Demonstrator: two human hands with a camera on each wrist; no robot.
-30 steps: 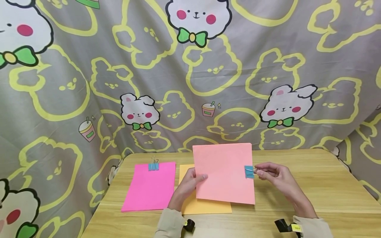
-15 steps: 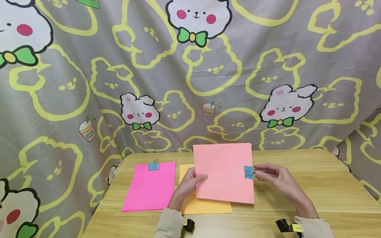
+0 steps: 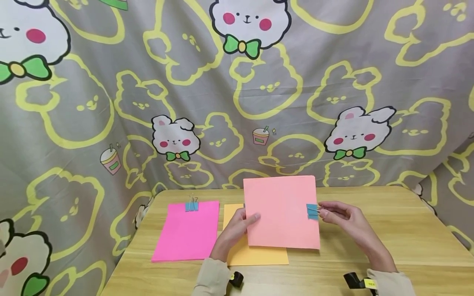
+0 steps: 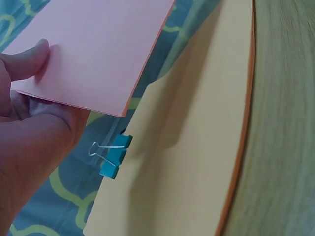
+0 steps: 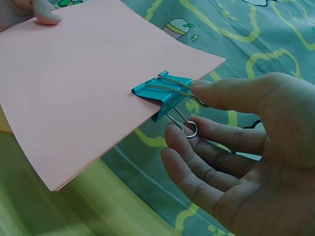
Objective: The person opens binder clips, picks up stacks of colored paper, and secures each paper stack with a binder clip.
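Observation:
A stack of light pink paper (image 3: pixel 281 222) is held up off the table, over a yellow-orange paper stack (image 3: pixel 255 257). My left hand (image 3: pixel 237 226) grips its left edge, thumb on the front face and fingers behind. A teal binder clip (image 5: pixel 165 93) sits over the stack's right edge. With my right hand (image 3: pixel 348 220) I hold the clip's wire handles: in the right wrist view the thumb lies on the upper handle and fingertips are at the lower one. Another teal binder clip (image 4: pixel 116 156) is on the yellow-orange stack's edge in the left wrist view.
To the left on the wooden table (image 3: pixel 377 230) lies a bright pink paper stack (image 3: pixel 187 234) with a teal binder clip (image 3: pixel 191 206) at its top edge. Behind the table hangs a grey patterned curtain (image 3: pixel 222 94).
The light pink stack, with both hands on it and its clip, has shifted slightly right and up. The head view has moved a little. The other stacks lie as before.

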